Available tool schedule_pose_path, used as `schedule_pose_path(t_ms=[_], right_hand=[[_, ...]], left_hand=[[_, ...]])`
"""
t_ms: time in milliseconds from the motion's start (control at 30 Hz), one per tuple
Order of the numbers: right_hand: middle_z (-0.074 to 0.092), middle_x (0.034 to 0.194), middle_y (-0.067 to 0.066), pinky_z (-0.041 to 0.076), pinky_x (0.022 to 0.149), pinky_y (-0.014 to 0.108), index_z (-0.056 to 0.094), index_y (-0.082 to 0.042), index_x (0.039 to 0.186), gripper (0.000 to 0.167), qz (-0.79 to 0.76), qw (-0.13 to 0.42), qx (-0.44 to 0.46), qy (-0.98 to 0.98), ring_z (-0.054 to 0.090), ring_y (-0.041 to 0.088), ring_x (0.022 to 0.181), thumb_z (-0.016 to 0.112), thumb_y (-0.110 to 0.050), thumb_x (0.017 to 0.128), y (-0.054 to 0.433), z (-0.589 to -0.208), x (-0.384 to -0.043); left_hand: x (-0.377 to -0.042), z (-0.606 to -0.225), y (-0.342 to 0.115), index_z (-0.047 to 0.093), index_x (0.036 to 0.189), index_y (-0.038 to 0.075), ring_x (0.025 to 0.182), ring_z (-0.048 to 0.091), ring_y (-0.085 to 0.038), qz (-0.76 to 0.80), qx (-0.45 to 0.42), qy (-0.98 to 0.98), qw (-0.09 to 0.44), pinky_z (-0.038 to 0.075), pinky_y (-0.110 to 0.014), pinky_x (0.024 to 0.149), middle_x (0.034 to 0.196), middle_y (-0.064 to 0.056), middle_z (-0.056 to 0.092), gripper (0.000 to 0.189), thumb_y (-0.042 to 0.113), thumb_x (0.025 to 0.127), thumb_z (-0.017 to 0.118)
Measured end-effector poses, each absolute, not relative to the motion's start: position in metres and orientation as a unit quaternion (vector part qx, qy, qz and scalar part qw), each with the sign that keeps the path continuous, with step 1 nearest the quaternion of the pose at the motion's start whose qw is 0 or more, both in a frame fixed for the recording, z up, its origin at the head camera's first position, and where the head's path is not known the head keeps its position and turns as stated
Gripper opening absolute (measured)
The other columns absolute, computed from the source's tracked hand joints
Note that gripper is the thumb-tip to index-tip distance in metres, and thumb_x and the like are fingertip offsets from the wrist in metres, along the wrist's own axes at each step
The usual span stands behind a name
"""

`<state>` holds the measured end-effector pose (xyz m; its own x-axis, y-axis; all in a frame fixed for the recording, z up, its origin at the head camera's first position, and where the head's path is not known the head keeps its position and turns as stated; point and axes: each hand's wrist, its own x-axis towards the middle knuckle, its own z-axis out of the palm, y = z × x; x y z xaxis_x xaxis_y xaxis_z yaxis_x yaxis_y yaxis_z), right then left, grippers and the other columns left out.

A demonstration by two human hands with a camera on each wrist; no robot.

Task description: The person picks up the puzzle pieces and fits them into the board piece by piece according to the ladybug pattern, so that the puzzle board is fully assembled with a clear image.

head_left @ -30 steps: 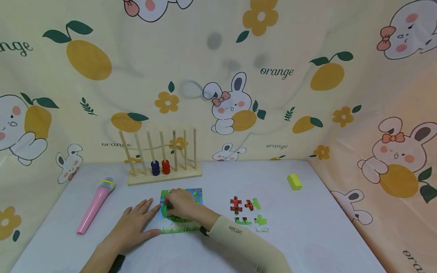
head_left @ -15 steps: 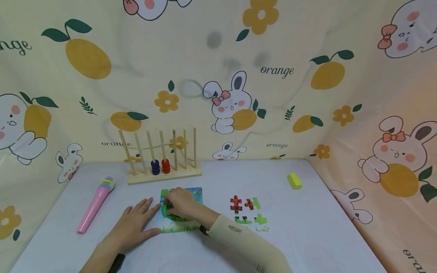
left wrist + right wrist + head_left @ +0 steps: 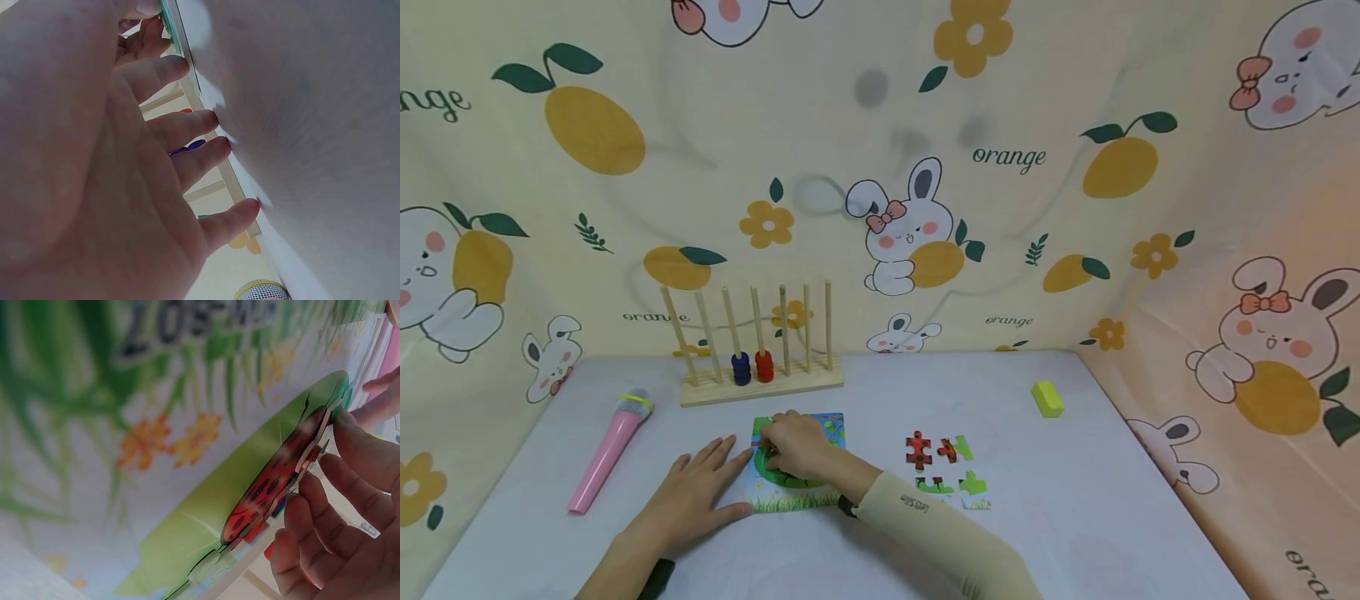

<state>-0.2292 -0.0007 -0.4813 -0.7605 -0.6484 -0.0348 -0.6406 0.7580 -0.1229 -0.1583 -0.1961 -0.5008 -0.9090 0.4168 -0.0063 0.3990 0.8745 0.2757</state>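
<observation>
A jigsaw board (image 3: 797, 502) with a ladybug-on-leaf picture lies on the table in front of me. My right hand (image 3: 802, 446) reaches over its middle, thumb and curled fingers pinching a puzzle piece (image 3: 314, 447) at the leaf. In the right wrist view that piece sits slightly raised beside the red ladybug (image 3: 262, 487), partly covered by the fingers. My left hand (image 3: 696, 492) lies spread on the table, its index finger and thumb against the board's left edge. Several loose puzzle pieces (image 3: 919, 450), red and green, lie to the right of the board.
Behind the board stands a wooden peg rack (image 3: 763, 385) with blue beads (image 3: 741, 369) and red beads (image 3: 764, 367). A pink toy microphone (image 3: 606, 461) lies at the left. At the far right is a yellow-green block (image 3: 1047, 400). Printed cloth hangs behind and beside the table.
Both hands keep nearly the same place. The right hand's fingers shift only very slightly over the board; the loose pieces lie as before.
</observation>
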Motion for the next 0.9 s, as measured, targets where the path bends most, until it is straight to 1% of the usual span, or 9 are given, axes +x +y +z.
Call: schedule_pose_path(t_ms=[167,300,367,433,500,533,600,733,900], right_hand=[[0.064,0.095,-0.008,0.047,0.071,0.022,0.074,-0.023,0.104,0.025,-0.047,0.033,-0.349,0.936,0.056,0.008,0.083,0.081,-0.036,0.084,0.001,-0.480,-0.229],[0.062,0.097,-0.006,0.049,0.073,0.024,0.072,-0.021,0.110,0.031,-0.043,0.021,-0.361,0.931,0.057,0.009,0.085,0.078,-0.039,0.087,0.007,-0.472,-0.223],[0.063,0.106,-0.005,0.050,0.079,0.027,0.070,-0.020,0.118,0.039,-0.016,0.020,-0.372,0.928,0.059,0.010,0.093,0.074,-0.044,0.089,0.012,-0.467,-0.215],[0.061,0.122,-0.002,0.050,0.088,0.031,0.064,-0.018,0.129,0.052,0.030,0.026,-0.388,0.921,0.059,0.012,0.110,0.068,-0.052,0.090,0.018,-0.463,-0.205],[0.054,0.140,-0.001,0.048,0.099,0.035,0.056,-0.017,0.140,0.066,0.082,0.039,-0.404,0.910,0.051,0.015,0.127,0.060,-0.062,0.091,0.023,-0.460,-0.193],[0.047,0.148,0.000,0.044,0.104,0.038,0.051,-0.017,0.146,0.074,0.104,0.046,-0.410,0.905,0.045,0.016,0.136,0.056,-0.066,0.091,0.025,-0.460,-0.188],[0.035,0.159,0.001,0.038,0.111,0.040,0.041,-0.017,0.153,0.082,0.128,0.063,-0.417,0.898,0.033,0.018,0.145,0.049,-0.071,0.091,0.027,-0.462,-0.178],[0.021,0.165,0.001,0.029,0.117,0.044,0.029,-0.018,0.158,0.086,0.128,0.090,-0.415,0.896,0.022,0.021,0.150,0.040,-0.072,0.093,0.030,-0.467,-0.165],[0.016,0.166,0.001,0.024,0.119,0.046,0.026,-0.018,0.159,0.085,0.109,0.103,-0.416,0.897,0.016,0.023,0.151,0.035,-0.072,0.094,0.030,-0.472,-0.160]], left_hand=[[-0.159,-0.501,-0.196,0.049,0.148,0.013,0.141,0.034,-0.045,0.137,0.212,0.967,0.032,0.028,-0.076,0.101,0.153,-0.022,0.040,0.086,0.071,0.086,0.059],[-0.158,-0.501,-0.195,0.049,0.148,0.013,0.141,0.034,-0.046,0.138,0.211,0.967,0.035,0.027,-0.077,0.101,0.153,-0.022,0.040,0.087,0.072,0.086,0.057],[-0.158,-0.501,-0.195,0.049,0.148,0.013,0.141,0.034,-0.046,0.138,0.211,0.967,0.035,0.027,-0.077,0.101,0.153,-0.022,0.040,0.087,0.073,0.086,0.056],[-0.157,-0.501,-0.195,0.049,0.148,0.013,0.140,0.034,-0.046,0.138,0.214,0.967,0.032,0.028,-0.077,0.101,0.153,-0.022,0.040,0.086,0.072,0.086,0.056],[-0.157,-0.501,-0.195,0.049,0.149,0.013,0.141,0.034,-0.045,0.138,0.212,0.967,0.031,0.028,-0.076,0.101,0.154,-0.022,0.040,0.085,0.071,0.087,0.057],[-0.157,-0.501,-0.195,0.049,0.148,0.013,0.141,0.035,-0.045,0.137,0.211,0.967,0.029,0.028,-0.076,0.101,0.153,-0.022,0.040,0.084,0.070,0.087,0.058],[-0.157,-0.501,-0.195,0.049,0.148,0.013,0.140,0.035,-0.045,0.136,0.210,0.968,0.029,0.028,-0.076,0.101,0.153,-0.022,0.040,0.084,0.069,0.086,0.060],[-0.156,-0.500,-0.194,0.049,0.148,0.014,0.141,0.034,-0.045,0.133,0.205,0.969,0.031,0.027,-0.076,0.102,0.153,-0.021,0.040,0.084,0.068,0.086,0.060],[-0.156,-0.499,-0.195,0.048,0.149,0.014,0.141,0.034,-0.045,0.136,0.209,0.968,0.030,0.027,-0.076,0.102,0.154,-0.021,0.040,0.086,0.071,0.086,0.057]])
